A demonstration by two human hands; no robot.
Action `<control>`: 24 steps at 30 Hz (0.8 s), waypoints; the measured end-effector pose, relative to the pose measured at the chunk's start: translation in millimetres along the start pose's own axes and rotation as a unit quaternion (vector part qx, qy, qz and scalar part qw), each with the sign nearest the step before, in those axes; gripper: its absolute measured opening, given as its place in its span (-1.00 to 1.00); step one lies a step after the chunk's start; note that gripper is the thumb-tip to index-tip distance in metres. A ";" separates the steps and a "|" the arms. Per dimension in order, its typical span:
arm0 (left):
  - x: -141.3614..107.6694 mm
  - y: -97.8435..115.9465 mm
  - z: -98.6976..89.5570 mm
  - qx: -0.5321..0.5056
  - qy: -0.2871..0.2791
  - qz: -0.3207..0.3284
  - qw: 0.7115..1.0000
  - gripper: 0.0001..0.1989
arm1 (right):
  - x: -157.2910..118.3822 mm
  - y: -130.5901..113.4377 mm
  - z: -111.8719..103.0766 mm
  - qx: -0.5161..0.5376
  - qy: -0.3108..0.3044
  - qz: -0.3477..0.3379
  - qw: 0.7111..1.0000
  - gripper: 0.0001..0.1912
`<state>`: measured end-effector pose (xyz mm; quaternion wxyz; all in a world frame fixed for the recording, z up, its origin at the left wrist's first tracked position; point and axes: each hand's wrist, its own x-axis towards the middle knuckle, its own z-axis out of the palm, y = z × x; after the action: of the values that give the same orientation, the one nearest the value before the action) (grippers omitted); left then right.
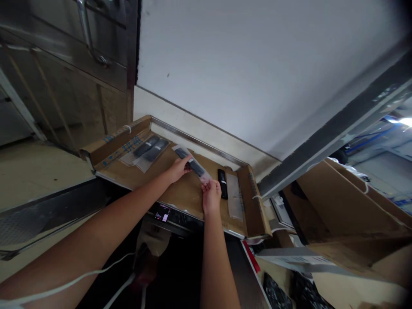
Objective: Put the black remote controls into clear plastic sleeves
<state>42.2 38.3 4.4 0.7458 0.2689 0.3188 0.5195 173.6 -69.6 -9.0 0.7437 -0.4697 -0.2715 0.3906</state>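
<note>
Two hands grip one bagged remote (pixel 192 165) above a cardboard sheet (pixel 180 189); the right hand (pixel 211 196) pinches the bag's near end, the left hand (pixel 178 169) clasps its far part; just right lie a bare remote (pixel 222 183) and an empty bag (pixel 234 196); farther left, two bagged remotes (pixel 148 149) lie side by side.

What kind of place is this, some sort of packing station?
Probably a packing bench in a small workshop: both hands hold a bagged remote over a cardboard-lined bench, more bagged remotes lie there, and open cartons stand alongside.
</note>
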 end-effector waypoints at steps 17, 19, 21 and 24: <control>0.1 2.2 -1.3 -0.048 0.002 -0.059 0.997 -0.88 | -5.4 -6.6 1.1 0.042 -0.051 0.030 0.997 -0.78; 0.3 4.6 -0.7 -0.067 0.018 -0.058 0.996 -0.88 | -5.7 -7.0 1.3 0.045 -0.057 0.032 0.997 -0.80; 0.9 5.4 -0.5 -0.070 0.025 -0.054 0.996 -0.87 | -6.4 -8.2 1.3 0.064 -0.059 0.036 0.996 -0.82; 1.7 4.8 -1.0 -0.061 0.016 -0.054 0.997 -0.88 | -7.9 -11.0 0.8 0.089 -0.075 0.037 0.992 -0.85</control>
<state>39.0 41.5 6.8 0.7825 0.1973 0.3123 0.5012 172.2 -78.6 1.1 0.7450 -0.3807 -0.2730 0.4748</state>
